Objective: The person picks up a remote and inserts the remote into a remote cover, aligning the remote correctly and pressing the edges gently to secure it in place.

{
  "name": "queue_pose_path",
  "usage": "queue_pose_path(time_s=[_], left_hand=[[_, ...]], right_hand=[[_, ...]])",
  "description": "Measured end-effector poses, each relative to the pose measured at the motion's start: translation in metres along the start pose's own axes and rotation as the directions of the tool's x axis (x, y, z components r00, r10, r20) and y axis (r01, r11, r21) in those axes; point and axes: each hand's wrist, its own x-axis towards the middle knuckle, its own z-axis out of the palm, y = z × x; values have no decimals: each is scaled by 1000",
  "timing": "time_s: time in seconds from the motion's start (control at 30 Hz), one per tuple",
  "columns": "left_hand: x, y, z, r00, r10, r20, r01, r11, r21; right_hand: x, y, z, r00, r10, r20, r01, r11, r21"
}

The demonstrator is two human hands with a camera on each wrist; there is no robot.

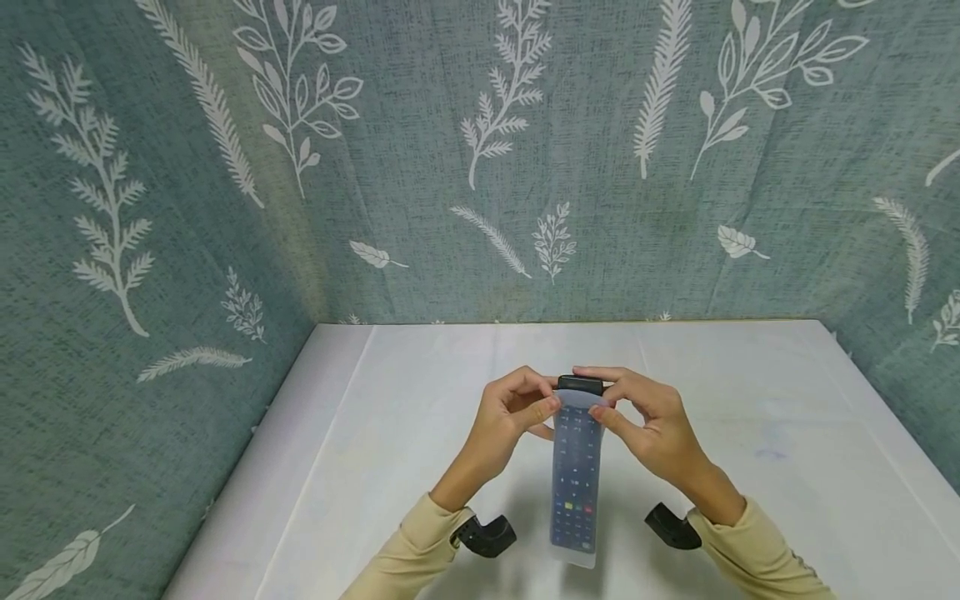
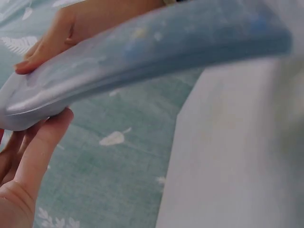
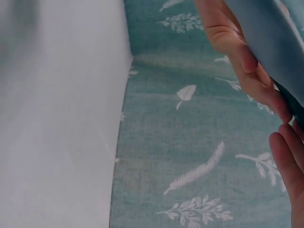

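Observation:
A dark remote control sits inside a translucent, bluish sleeve-like cover, held up over the table with its long side upright in the head view. Its black end sticks out of the cover's top opening, and rows of buttons show faintly through the front. My left hand pinches the left edge of that opening between thumb and fingers. On the right corner, my right hand grips with its thumb in front, fingers by the black end. Seen from the left wrist, the cover stretches across the upper part.
A white-covered table lies beneath the hands. Green-grey cloth walls with white leaf prints stand behind it and at both sides. Black wrist devices are strapped over beige sleeves.

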Motion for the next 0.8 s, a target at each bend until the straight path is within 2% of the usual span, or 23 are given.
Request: queue_pose_path(time_s=[0.17, 0.33, 0.47, 0.7, 0.8], left_hand=[[-3, -1, 2, 999, -8, 37, 10, 999, -39], [-4, -1, 3, 997, 21, 71, -20, 1000, -21], [-3, 0, 2, 996, 46, 77, -46, 999, -1], [-3, 2, 2, 997, 3, 80, 1, 999, -43], [-3, 1, 3, 997, 4, 75, -1, 999, -48]], right_hand=[[-1, 2, -1, 1000, -20, 6, 21, 995, -99], [-5, 3, -2, 998, -61, -20, 56, 978, -202], [-5, 1, -2, 996, -88, -2, 86, 977, -196], [-3, -1, -3, 994, -106, -1, 105, 979, -173], [-2, -1, -2, 991, -136, -9, 132, 976, -172]])
